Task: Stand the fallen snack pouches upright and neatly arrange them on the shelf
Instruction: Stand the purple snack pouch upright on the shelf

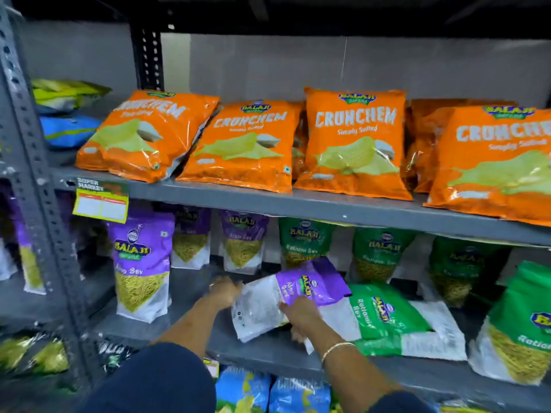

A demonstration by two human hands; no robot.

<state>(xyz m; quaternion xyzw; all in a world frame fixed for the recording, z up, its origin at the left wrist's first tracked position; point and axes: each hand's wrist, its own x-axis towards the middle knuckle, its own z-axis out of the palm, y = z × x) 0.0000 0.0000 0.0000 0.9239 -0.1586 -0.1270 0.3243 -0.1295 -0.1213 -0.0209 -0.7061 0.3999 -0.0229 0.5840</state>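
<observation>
A purple and white Aloo Sev pouch (pixel 298 296) is tilted on its side over the lower shelf (pixel 268 353), and both my hands hold it. My left hand (pixel 225 292) grips its left, bottom end. My right hand (pixel 299 312) grips its front edge. To its right a green Ratlami Sev pouch (pixel 390 320) lies flat on the shelf. One purple Aloo Sev pouch (pixel 141 263) stands upright at the front left, and two more (pixel 243 239) stand at the back. Green pouches (pixel 378 251) stand at the back right.
Orange Crunchem bags (pixel 354 141) fill the upper shelf, leaning back. A grey perforated upright (pixel 35 174) runs down the left with a yellow price tag (pixel 101 204) beside it. A stack of green pouches (pixel 518 329) stands at the right edge. Blue bags (pixel 298 394) sit on the shelf below.
</observation>
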